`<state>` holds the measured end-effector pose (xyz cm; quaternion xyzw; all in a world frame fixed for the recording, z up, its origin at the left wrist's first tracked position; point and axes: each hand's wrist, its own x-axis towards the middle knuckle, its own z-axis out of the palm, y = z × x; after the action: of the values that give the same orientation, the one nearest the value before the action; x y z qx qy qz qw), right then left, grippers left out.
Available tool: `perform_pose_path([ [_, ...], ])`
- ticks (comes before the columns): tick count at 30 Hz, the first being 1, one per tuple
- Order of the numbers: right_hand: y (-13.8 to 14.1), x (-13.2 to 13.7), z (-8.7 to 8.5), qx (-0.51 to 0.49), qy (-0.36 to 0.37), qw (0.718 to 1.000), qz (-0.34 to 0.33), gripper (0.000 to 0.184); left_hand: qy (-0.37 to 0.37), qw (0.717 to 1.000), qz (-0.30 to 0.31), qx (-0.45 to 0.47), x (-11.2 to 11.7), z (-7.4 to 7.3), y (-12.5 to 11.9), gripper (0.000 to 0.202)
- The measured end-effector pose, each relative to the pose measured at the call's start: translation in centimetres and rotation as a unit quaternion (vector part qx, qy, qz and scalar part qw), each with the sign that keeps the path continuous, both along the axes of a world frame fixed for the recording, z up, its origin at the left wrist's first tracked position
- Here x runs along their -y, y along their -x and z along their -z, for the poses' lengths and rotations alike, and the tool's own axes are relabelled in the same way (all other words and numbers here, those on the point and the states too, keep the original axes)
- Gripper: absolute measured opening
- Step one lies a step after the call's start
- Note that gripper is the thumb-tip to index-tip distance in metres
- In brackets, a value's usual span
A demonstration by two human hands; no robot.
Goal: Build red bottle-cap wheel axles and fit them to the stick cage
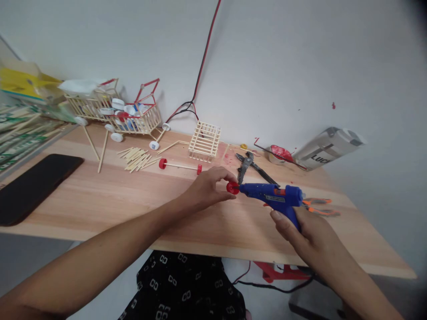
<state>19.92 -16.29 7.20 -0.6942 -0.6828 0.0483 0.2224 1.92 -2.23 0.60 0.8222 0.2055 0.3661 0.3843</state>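
Between the thumb and fingers of my left hand point(213, 186) is a red bottle cap point(232, 188), its hollow side turned to the right. My right hand point(308, 226) is wrapped round the handle of a blue hot glue gun point(273, 195), whose nozzle points left and reaches the cap. Just behind my left hand lies a thin stick axle point(182, 166) with a red cap at each end. A small crate of glued sticks point(205, 141) stands further back, near the wall.
Two stick carts, one point(143, 121) filled with bottle caps, stand at the back left. Loose short sticks point(138, 159) and a black phone point(40, 186) lie on the left. Dark pliers point(248, 164), orange-handled pliers point(320, 206), a red-stained cup point(280, 153) and a grey bag point(328, 149) are at the right.
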Motion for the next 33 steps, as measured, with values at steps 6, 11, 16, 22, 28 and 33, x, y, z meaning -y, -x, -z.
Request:
perform_pose_path([
  [6,-0.13,0.07,0.0,0.002,0.001,1.0,-0.001,0.052,0.004,1.0,0.001,0.001,0.0,0.01,-0.02,0.023],
  [11,-0.21,0.2,0.03,0.002,-0.002,1.0,-0.004,0.051,0.007,1.0,0.0,0.003,-0.01,0.03,-0.04,0.023],
  [16,-0.35,0.18,0.23,0.003,-0.003,1.0,-0.003,0.051,0.001,1.0,0.001,0.002,-0.03,0.05,-0.03,0.024],
  [22,-0.5,0.29,0.3,0.01,0.006,1.0,0.0,0.05,0.006,1.0,0.0,-0.004,0.01,0.0,0.02,0.023],
  [28,-0.58,0.4,0.34,0.005,0.009,1.0,0.002,0.049,0.001,1.0,0.0,0.002,-0.04,0.07,-0.01,0.024],
  [33,-0.62,0.51,0.34,0.003,0.009,1.0,0.0,0.049,0.006,1.0,0.0,0.005,0.0,-0.01,0.02,0.023],
])
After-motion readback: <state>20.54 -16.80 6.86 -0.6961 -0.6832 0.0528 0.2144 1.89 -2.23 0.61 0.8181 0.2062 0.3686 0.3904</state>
